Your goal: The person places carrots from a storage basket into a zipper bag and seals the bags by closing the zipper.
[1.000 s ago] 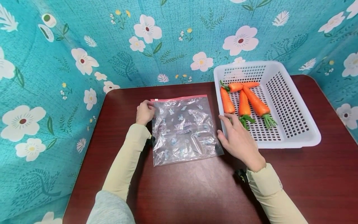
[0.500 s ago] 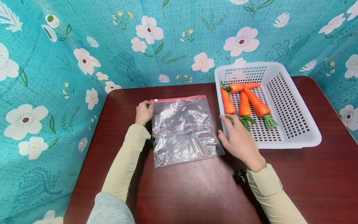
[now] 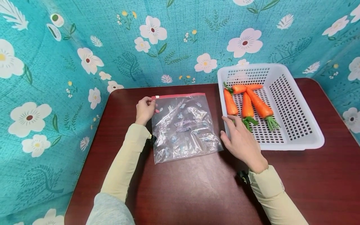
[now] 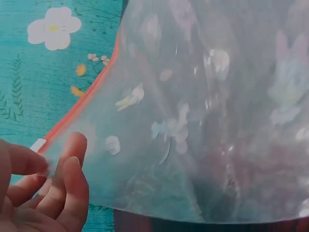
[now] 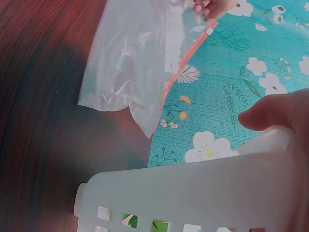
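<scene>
My left hand (image 3: pixel 144 110) pinches the top left corner of a clear zip bag (image 3: pixel 184 128), close to its white slider (image 3: pixel 157 97). The bag has a red-pink zip strip and printed rabbit shapes; its upper part is raised off the table. In the left wrist view the thumb and index finger meet at the corner of the bag (image 4: pixel 159 130), the other fingers lying in front of it. My right hand (image 3: pixel 243 142) grips the near left rim of a white plastic basket (image 3: pixel 305 139), thumb outside, fingers over the edge. Several carrots (image 3: pixel 258 104) with green tops lie inside the basket, at its left.
The dark red-brown table (image 3: pixel 182 193) extends in front of the bag and to both sides. A teal flowered cloth (image 3: pixel 174 47) hangs behind the table and along its left side. The basket stands at the back right, close to the cloth.
My left hand has raised the zip end of the bag slightly, and the bag's lower edge has shifted back. The right hand stays at the basket rim. The head view has shifted a little.
</scene>
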The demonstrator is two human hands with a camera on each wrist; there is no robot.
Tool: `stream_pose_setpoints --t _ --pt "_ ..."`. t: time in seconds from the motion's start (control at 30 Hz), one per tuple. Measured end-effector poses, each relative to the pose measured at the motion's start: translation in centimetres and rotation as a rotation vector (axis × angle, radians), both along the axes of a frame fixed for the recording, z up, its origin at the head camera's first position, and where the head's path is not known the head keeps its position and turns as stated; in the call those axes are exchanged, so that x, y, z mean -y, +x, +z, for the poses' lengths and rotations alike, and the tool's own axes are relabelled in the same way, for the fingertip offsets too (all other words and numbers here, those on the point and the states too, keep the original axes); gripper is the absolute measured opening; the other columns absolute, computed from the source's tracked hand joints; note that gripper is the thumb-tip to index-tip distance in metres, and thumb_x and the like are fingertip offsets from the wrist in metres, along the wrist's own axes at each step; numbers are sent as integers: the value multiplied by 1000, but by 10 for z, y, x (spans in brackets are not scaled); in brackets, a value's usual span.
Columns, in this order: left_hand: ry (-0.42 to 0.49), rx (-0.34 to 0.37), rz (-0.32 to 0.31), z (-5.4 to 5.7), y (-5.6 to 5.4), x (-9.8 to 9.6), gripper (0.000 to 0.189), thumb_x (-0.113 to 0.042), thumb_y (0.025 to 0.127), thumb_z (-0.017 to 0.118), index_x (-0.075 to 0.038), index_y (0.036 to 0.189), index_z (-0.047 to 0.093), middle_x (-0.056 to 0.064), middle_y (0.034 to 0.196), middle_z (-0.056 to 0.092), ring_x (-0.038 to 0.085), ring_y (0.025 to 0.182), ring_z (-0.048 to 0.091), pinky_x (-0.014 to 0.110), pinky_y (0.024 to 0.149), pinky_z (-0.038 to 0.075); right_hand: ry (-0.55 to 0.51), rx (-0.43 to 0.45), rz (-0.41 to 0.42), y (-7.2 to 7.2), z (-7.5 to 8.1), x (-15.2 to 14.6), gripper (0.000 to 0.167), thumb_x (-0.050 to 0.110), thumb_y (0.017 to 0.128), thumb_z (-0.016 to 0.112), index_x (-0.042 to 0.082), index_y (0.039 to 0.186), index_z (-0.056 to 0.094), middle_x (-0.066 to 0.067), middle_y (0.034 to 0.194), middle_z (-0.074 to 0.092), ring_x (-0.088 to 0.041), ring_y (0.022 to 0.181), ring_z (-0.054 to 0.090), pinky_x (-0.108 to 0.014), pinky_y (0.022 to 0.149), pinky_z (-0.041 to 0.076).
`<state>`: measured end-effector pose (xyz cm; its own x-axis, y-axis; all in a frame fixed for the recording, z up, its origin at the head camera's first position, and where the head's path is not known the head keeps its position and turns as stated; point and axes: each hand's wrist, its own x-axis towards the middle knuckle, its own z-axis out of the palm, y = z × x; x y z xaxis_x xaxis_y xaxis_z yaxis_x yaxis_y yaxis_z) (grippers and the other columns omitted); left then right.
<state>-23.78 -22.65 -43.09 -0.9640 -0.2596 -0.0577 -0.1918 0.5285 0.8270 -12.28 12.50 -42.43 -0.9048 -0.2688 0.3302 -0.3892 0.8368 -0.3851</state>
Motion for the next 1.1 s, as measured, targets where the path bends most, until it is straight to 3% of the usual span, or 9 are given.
stream_pose_setpoints --t 0.43,0.7,0.9,1.1 --pt "-24 -180 24 10 8 -1 22 -25 99 49 -6 107 57 14 94 71 28 75 72 24 60 50 -9 0 1 0 1 0 48 19 90 58 2 134 51 -21 130 50 -36 103 58 -50 74 52" --pt "0 -278 -78 16 20 -2 21 -23 99 48 -5 106 57 13 94 71 25 77 70 22 64 48 -21 31 15 0 3 -1 48 20 91 59 2 134 51 -21 131 50 -37 106 57 -52 81 51" --pt "21 -326 -109 19 30 -5 20 -21 99 52 -4 106 58 14 94 72 25 79 72 19 65 48 -50 70 33 -2 7 0 47 19 90 62 1 132 53 -22 130 50 -38 112 54 -53 94 47" --pt "24 -358 -139 18 37 -9 17 -18 97 55 -3 105 59 14 92 73 23 81 73 18 63 46 -90 38 64 -4 12 0 39 14 89 62 -3 124 58 -26 125 53 -40 113 51 -54 98 42"
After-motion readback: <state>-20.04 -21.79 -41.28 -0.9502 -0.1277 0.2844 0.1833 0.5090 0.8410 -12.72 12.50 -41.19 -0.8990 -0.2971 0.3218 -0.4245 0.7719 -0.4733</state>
